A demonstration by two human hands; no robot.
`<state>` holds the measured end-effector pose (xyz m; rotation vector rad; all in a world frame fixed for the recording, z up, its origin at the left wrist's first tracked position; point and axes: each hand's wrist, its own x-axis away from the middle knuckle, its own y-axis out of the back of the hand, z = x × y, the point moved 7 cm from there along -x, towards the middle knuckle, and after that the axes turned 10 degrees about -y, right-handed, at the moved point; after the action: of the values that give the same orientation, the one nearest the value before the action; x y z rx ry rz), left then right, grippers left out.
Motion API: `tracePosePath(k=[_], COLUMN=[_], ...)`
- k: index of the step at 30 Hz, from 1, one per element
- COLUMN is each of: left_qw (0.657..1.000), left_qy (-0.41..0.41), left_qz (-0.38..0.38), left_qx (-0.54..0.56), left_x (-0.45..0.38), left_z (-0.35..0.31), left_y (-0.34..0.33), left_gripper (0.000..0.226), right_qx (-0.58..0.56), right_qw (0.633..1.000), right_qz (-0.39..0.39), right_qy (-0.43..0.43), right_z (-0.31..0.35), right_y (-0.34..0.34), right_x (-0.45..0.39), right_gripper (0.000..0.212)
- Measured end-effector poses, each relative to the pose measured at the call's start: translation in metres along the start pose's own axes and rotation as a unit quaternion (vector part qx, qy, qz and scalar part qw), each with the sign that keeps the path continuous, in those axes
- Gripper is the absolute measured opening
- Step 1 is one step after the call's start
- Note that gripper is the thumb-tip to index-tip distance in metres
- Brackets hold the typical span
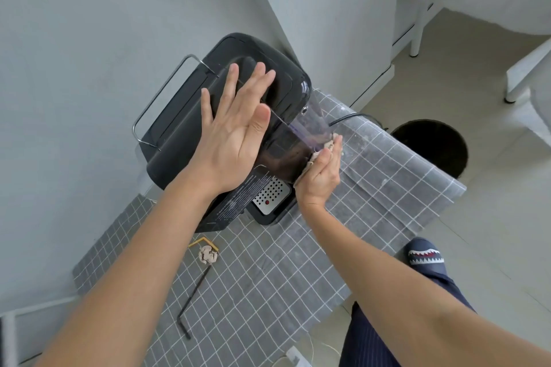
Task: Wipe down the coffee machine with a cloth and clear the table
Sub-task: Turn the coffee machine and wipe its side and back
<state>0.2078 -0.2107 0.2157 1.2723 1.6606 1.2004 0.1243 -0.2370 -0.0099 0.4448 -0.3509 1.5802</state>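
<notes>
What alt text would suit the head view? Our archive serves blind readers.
A person's left hand rests flat on top of a black coffee machine while the right hand presses a beige cloth against its side. On the grey checked tablecloth lie a crumpled paper and a black straw.

**Bare forearms, striped trousers, shark-print slipper**

Both forearms are seen bare from elbow to wrist; no sleeves, watch, rings or bands are seen on the left hand (235, 131) or the right hand (320, 179). The nails are kept short and unpainted. Dark navy trousers (375, 334) with fine pale pinstripes are worn. On one foot a navy slipper (425, 256) is worn, printed with a white-toothed, red-lined shark mouth across the toe.
</notes>
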Motion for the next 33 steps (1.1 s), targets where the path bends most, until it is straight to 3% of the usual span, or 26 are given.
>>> tracePosePath(k=[5,7,11,16,21,25,29,33], left_qw=[1.000,1.000,1.000,1.000,1.000,0.999,0.999,0.999], left_qy=[0.002,0.003,0.004,0.003,0.003,-0.001,0.001,0.002], left_qz=[-0.005,-0.008,-0.006,-0.002,-0.006,-0.012,-0.016,-0.019], left_qx=[0.002,0.001,-0.001,0.003,0.028,0.042,0.051,0.047], left_x=[0.000,0.000,-0.001,0.000,0.001,0.001,0.001,0.002], left_z=[0.000,0.000,0.001,0.002,0.004,0.003,0.004,0.004], left_y=[0.000,0.000,-0.001,0.000,0.001,0.001,0.002,0.002], left_gripper=[0.052,0.054,0.054,0.052,0.063,0.070,0.074,0.075], right_qx=[0.036,0.045,0.070,0.119,0.077,0.025,0.039,0.092], right_qw=[0.994,0.989,0.969,0.952,0.961,0.977,0.955,0.903], right_qz=[-0.021,-0.009,0.040,0.148,0.230,0.196,0.175,0.203], right_qy=[-0.102,-0.137,-0.232,-0.241,-0.132,0.085,0.236,0.368], right_z=[-0.034,-0.036,-0.037,-0.027,0.015,0.086,0.117,0.095], right_y=[-0.001,-0.002,-0.001,0.016,0.063,0.065,0.024,0.012], right_x=[0.009,0.022,0.042,0.045,0.055,0.064,0.074,0.095], right_gripper=[0.075,0.069,0.053,0.054,0.033,0.033,0.051,0.049])
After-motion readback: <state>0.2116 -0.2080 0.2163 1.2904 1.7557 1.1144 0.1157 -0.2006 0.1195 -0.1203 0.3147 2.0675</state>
